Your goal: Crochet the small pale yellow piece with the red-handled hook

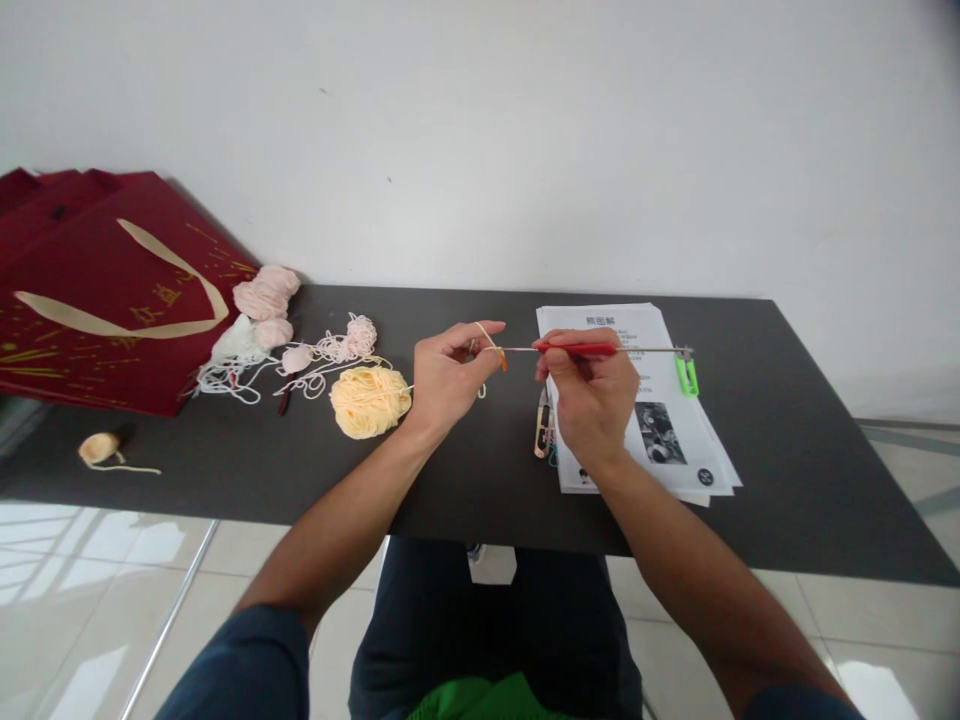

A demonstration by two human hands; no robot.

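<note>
My right hand (596, 385) grips a crochet hook (589, 349) by its red handle, the metal shaft pointing left. The hook's tip reaches the fingers of my left hand (454, 375), which pinch a small piece of pale yellow yarn work (481, 390). Yarn runs over the left index finger. A small orange stitch marker (503, 360) hangs at the fingertips. Just left of that hand lies a ball of yellow yarn (370, 401). Printed sheets (645, 470) lie under my right hand.
A dark red gift bag (105, 300) lies at the left, with pink yarn balls (266, 293) and tangled white yarn (232, 375) beside it. A small cream crocheted piece (99, 448) sits near the front left edge. Small scissors (543, 425) and a green clip (686, 376) lie around the sheets.
</note>
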